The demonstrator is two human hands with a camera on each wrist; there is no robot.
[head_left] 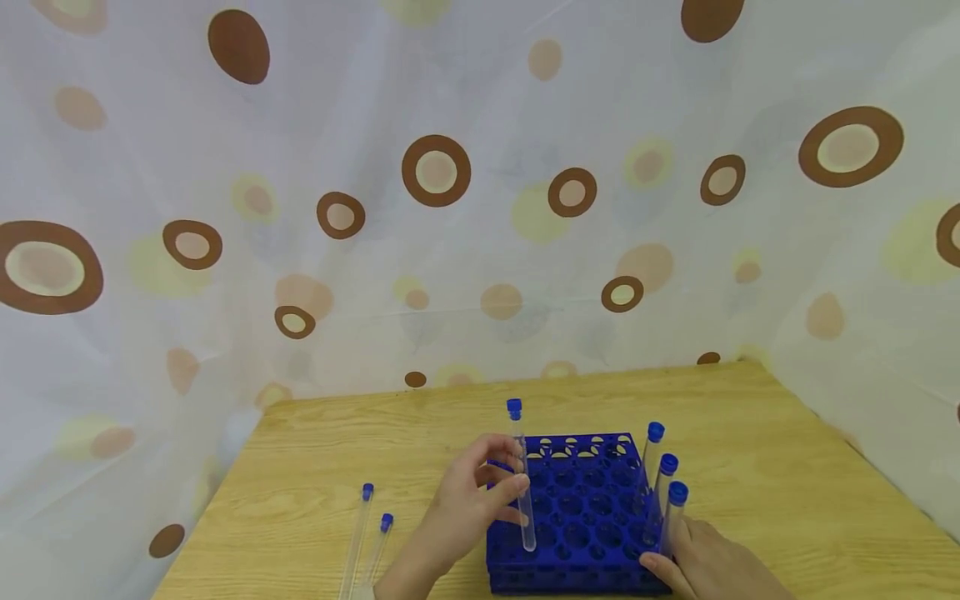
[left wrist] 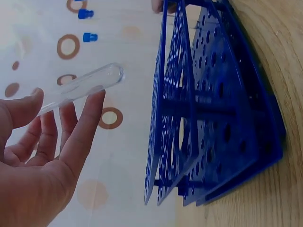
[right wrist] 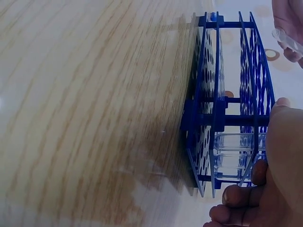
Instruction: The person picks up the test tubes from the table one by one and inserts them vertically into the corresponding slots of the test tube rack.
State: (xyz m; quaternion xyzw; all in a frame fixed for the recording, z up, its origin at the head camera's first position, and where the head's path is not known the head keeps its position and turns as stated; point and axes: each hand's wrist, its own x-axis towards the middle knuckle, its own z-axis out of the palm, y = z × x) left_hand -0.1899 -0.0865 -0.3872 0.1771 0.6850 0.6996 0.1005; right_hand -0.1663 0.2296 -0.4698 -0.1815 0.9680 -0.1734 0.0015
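My left hand (head_left: 465, 504) pinches a clear test tube (head_left: 527, 521) with a blue cap between thumb and fingers. The tube stands nearly upright, cap up, over the left part of a blue test tube rack (head_left: 558, 579). In the left wrist view its rounded bottom (left wrist: 113, 74) shows apart from the rack's top plate. At the rack's front right corner, my right hand (head_left: 716, 562) grips the side, thumb on the top and fingers curled along the edge. Three capped test tubes (head_left: 662, 492) stand in the rack's right column, beside that hand.
Two more blue-capped test tubes (head_left: 357, 533) lie on the wooden table (head_left: 315, 450) left of the rack, partly behind the left forearm. A white curtain (head_left: 495, 250) with brown and yellow spots hangs behind and along both sides of the table.
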